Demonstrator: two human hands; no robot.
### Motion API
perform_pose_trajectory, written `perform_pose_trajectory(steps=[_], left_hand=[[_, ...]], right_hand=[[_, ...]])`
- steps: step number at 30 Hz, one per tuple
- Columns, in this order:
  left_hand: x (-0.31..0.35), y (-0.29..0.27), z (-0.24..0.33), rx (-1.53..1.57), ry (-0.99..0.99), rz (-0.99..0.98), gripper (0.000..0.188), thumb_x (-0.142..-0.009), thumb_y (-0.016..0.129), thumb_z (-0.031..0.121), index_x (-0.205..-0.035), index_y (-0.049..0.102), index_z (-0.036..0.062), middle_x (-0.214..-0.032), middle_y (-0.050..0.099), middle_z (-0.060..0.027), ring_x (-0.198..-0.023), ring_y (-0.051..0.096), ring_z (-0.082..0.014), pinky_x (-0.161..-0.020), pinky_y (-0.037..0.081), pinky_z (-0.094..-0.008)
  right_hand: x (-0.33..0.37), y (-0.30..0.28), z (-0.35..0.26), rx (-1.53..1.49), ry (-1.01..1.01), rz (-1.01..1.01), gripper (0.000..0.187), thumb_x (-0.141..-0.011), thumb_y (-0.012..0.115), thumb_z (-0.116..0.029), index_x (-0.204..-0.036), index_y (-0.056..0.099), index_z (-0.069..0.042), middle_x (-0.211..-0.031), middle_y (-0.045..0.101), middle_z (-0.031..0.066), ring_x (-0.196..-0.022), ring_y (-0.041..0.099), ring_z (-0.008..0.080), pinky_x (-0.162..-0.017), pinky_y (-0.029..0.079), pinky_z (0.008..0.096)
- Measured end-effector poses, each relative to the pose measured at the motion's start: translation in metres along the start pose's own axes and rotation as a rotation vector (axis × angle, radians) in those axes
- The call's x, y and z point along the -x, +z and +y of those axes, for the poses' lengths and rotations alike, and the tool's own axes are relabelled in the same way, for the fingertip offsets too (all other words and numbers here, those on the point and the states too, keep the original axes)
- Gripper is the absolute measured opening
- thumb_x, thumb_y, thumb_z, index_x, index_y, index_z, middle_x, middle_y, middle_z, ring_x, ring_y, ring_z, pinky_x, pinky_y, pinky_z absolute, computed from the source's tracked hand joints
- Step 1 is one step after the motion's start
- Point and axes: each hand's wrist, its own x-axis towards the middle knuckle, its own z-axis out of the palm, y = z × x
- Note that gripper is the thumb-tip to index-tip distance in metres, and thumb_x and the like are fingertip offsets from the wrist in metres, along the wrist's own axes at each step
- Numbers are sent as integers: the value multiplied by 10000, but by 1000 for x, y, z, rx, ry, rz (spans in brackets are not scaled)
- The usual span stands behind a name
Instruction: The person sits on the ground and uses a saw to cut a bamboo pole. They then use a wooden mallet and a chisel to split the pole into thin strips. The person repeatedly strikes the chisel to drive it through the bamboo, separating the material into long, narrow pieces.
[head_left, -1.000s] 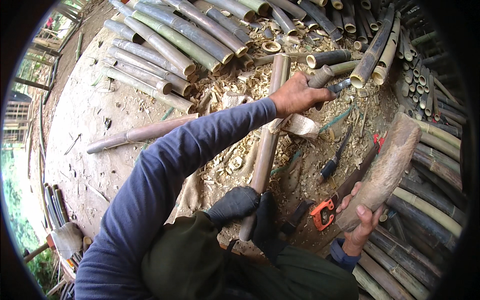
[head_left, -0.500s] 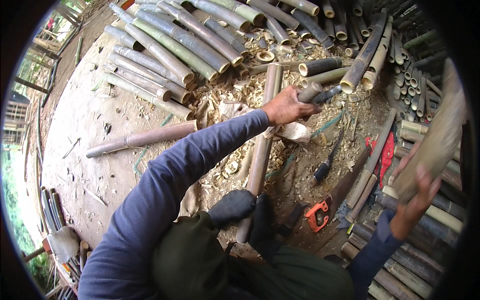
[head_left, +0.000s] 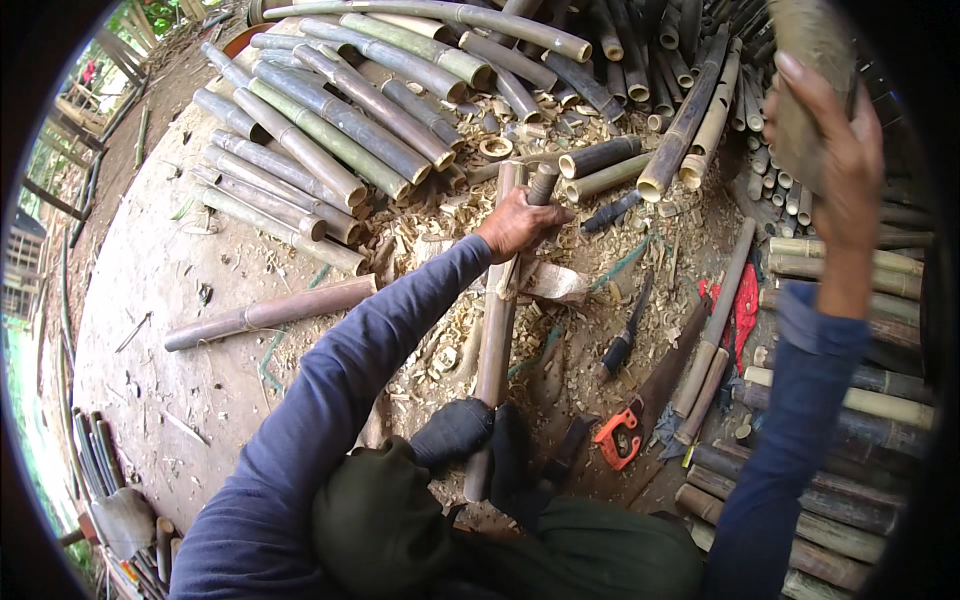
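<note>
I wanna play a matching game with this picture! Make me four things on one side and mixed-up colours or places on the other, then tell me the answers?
Things:
1. Saw handle
2. Wooden chunk
3. Sleeves
4. Dark-covered feet

Colours and places:
A. Touching a bamboo piece
B. Blue
C. Orange
D. In the person's right hand

Right pairs: 1-C, 2-D, 3-B, 4-A.
</note>
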Motion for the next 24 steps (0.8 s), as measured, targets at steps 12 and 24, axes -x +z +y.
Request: perform_pose_trajectory(steps=[12,24], left_hand=[[-3,-4,6,-173,166,27,341,-862,721,94,-1183,755,205,-1069,742,16,-996,683,-242,-919,558,-371],[-14,-1,19,697,-370,-14,205,-926,741,179,-1030,735,3,-816,698,-47,-721,643,-104,-668,557,-300]], right_hand=[[-5,0,-1,-60,60,-257,847,-810,804,-303,-1428,414,126,-902,661,116,-669,648,128,-617,557,270],[24,5,55,272,13,-233,641,-733,832,-284,-1212,585,62,-1065,677,166,-904,695,257,-812,582,366]])
